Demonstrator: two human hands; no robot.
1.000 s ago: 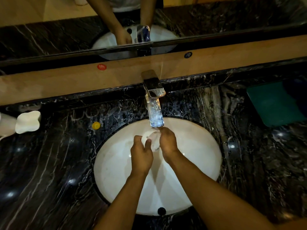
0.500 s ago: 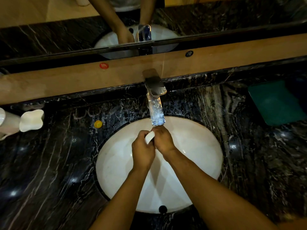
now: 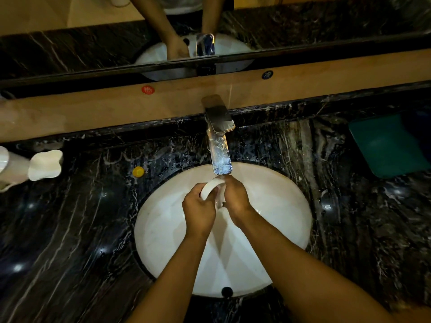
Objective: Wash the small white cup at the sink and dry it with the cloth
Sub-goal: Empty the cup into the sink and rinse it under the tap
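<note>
The small white cup (image 3: pixel 211 186) is held over the white oval sink (image 3: pixel 279 206), just under the spout of the chrome faucet (image 3: pixel 220 145), where water runs. My left hand (image 3: pixel 198 208) grips the cup from the left with the thumb on its rim. My right hand (image 3: pixel 235 197) presses against the cup from the right. Most of the cup is hidden between the two hands. A green cloth (image 3: pixel 389 145) lies flat on the counter at the far right.
The black marble counter (image 3: pixel 70 229) surrounds the sink. Two white vessels (image 3: pixel 44 164) stand at the left edge, with a small yellow cap (image 3: pixel 138 171) near the basin. A wooden ledge (image 3: pixel 93 108) and a mirror run along the back.
The cup has been turned between my hands under the running water; its rim now shows as a tilted arc on the left. Both hands stayed under the spout.
</note>
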